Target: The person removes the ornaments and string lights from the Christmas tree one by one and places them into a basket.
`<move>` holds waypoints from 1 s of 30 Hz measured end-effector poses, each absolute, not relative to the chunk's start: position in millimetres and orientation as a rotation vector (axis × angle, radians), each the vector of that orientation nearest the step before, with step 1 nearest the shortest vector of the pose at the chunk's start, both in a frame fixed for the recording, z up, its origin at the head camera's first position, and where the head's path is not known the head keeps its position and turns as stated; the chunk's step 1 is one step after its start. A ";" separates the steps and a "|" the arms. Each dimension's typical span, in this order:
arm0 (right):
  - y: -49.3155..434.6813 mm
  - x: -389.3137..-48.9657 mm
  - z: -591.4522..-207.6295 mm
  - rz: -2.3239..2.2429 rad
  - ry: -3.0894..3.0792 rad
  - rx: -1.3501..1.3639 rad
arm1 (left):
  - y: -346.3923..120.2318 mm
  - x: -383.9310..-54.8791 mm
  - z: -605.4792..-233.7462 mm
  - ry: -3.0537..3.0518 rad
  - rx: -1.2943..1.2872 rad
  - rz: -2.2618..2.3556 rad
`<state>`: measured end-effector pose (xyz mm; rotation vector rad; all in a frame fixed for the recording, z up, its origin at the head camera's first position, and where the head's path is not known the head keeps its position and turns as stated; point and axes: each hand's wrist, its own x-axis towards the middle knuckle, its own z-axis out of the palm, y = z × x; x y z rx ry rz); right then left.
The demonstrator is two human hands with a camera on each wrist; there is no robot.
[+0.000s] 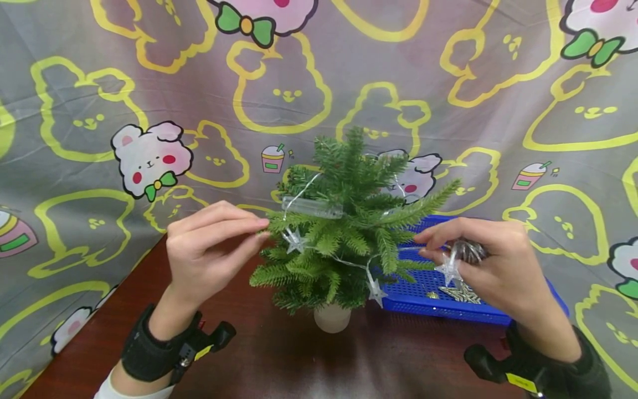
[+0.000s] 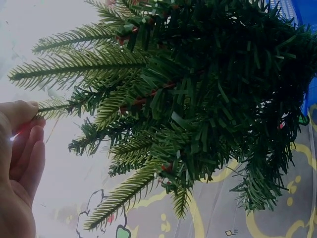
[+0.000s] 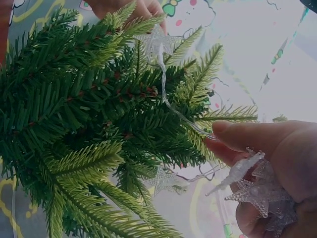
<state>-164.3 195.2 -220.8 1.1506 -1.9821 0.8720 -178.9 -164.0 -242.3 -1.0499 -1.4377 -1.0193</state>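
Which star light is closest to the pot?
The lowest star light, right of the pot; another star sits higher, nearer the left hand, and the right hand holds others.

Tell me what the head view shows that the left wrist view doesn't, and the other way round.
Only the head view shows the right hand, the star lights, the clear plastic box and the white pot.

Only the left wrist view plainly shows reddish-brown stems inside the tree.

Both show the tree, the left hand at a branch tip, part of the blue tray and the patterned cloth.
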 end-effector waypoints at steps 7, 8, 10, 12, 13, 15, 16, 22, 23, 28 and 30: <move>193.0 -164.8 -221.4 0.836 -1.998 1.110 | -165.3 -179.3 -242.9 -1.458 -1.023 -1.017; 192.5 -164.8 -221.4 0.823 -1.997 1.106 | -165.5 -179.2 -242.9 -1.460 -1.021 -1.015; 191.4 -164.7 -221.8 0.812 -2.000 1.115 | -166.0 -179.2 -243.0 -1.463 -1.019 -1.012; 189.8 -164.1 -222.6 0.804 -2.011 1.146 | -166.3 -179.0 -243.0 -1.468 -1.017 -1.011; 189.0 -163.7 -222.9 0.802 -2.017 1.165 | -166.4 -179.0 -243.0 -1.469 -1.017 -1.012; 187.0 -162.8 -223.4 0.794 -2.026 1.209 | -166.4 -178.9 -243.1 -1.472 -1.018 -1.015; 186.0 -162.6 -223.5 0.789 -2.025 1.230 | -166.4 -178.8 -243.1 -1.474 -1.019 -1.017; 180.8 -161.9 -223.1 0.781 -1.982 1.354 | -165.8 -178.3 -243.0 -1.486 -1.023 -1.026; 180.3 -161.8 -222.8 0.786 -1.970 1.386 | -165.7 -178.2 -243.0 -1.489 -1.023 -1.025; 176.8 -160.8 -220.1 0.843 -1.886 1.602 | -165.4 -178.2 -243.0 -1.492 -1.022 -1.025; 175.0 -160.1 -219.4 0.852 -1.869 1.659 | -165.4 -178.1 -243.2 -1.492 -1.020 -1.026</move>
